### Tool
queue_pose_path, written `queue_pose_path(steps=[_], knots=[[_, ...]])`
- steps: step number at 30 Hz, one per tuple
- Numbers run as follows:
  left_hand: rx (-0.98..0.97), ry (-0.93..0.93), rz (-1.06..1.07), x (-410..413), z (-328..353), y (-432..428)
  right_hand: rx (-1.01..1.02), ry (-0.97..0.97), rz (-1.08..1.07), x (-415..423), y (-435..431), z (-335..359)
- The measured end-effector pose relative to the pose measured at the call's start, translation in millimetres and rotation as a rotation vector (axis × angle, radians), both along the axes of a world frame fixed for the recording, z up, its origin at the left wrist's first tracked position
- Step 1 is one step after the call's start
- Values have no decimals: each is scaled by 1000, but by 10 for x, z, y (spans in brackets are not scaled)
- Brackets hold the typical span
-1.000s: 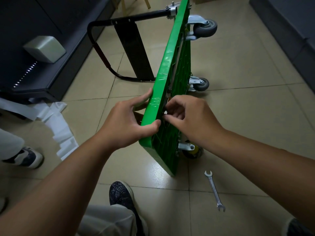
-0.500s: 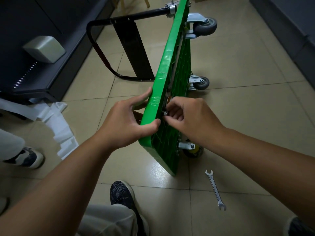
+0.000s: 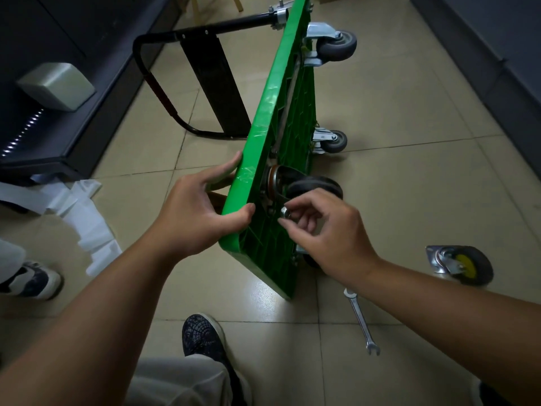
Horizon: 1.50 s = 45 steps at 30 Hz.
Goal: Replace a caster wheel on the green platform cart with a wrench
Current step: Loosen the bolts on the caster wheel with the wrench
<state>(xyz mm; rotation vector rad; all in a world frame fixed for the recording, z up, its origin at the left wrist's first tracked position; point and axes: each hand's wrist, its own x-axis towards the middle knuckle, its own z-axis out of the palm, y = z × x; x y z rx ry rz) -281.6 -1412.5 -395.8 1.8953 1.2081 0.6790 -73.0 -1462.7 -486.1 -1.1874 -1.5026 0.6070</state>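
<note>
Presently, your holdings stand thus.

Green platform cart [image 3: 275,112]: tipped on its long edge on the tiled floor [image 3: 409,200], ribbed underside facing your right.

Left hand [image 3: 199,212]: clamped on the near upper edge, with the thumb curled onto the underside and the fingers over the deck side. It is probably the cart's only prop.

Right hand [image 3: 330,230]: thumb and forefinger are pinched on a small silver nut [image 3: 284,212], just beside the black caster [image 3: 316,184]. The other fingers are loosely curled.

Black caster: seated against the underside. You cannot tell how many fasteners hold it.

Wrench [image 3: 362,322]: flat on the floor below your right forearm, untouched.

Loose caster [image 3: 461,265], yellow hub: on the floor, well apart from the cart.

Hazards:
- The nut may slip from so light a pinch and roll away across the tiles.
- Started crooked, it may cross-thread.
- If the caster is only partly fastened, it may swing or drop.
- Slacken your left grip and the cart may topple.
</note>
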Motion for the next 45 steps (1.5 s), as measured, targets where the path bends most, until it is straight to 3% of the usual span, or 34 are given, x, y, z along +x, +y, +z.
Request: queue_pose_path(steps=[6, 11, 15, 20, 30, 45], knots=[[9, 7, -14, 13, -29, 10, -245, -128, -33, 194, -259, -930], [21, -18, -22, 7, -54, 6, -580, -200, -291, 557, -405, -1894], [51, -22, -32, -11, -83, 27, -823, -125, -536, 816, -593, -2409], [75, -25, -50, -13, -119, 42, -1002, -228, -528, 1056, -779, -2715], [82, -19, -49, -62, -163, 64, -1156, -389, -443, 1120, -616, -2971], [66, -19, -25, -52, -175, 48, -1069, -255, -474, 1131, -628, -3037]])
